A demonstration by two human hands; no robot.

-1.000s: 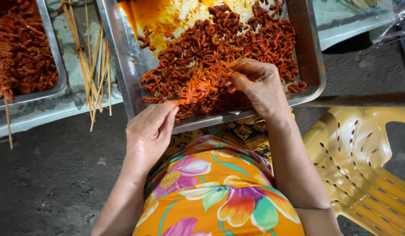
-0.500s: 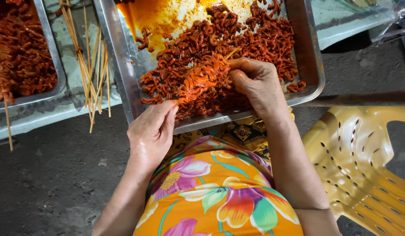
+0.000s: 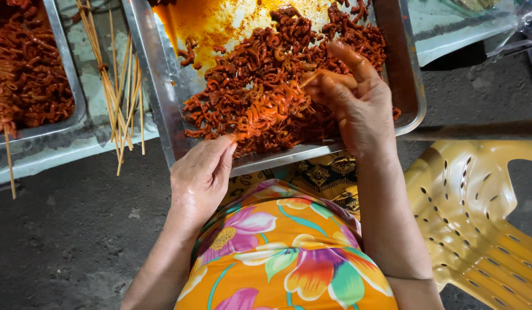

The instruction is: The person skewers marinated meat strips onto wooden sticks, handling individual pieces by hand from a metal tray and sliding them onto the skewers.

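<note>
A half-loaded skewer (image 3: 271, 112) of orange-red marinated meat slants over a steel tray (image 3: 157, 109). My left hand (image 3: 200, 175) pinches its lower end at the tray's near rim. My right hand (image 3: 355, 100), slick with sauce, grips the upper end, where the bare stick tip shows between the fingers. Under the skewer lies a heap of marinated meat pieces (image 3: 260, 63) in orange sauce.
A bundle of bare bamboo sticks (image 3: 119, 86) lies left of the tray. A second steel tray (image 3: 65, 86) of the same red meat stands at far left. A yellow plastic chair (image 3: 478, 218) is at lower right, on a dark concrete floor (image 3: 65, 229).
The skewer has lifted and tilted up toward the right. My right hand has moved up along it and my left hand has closed on its lower end.
</note>
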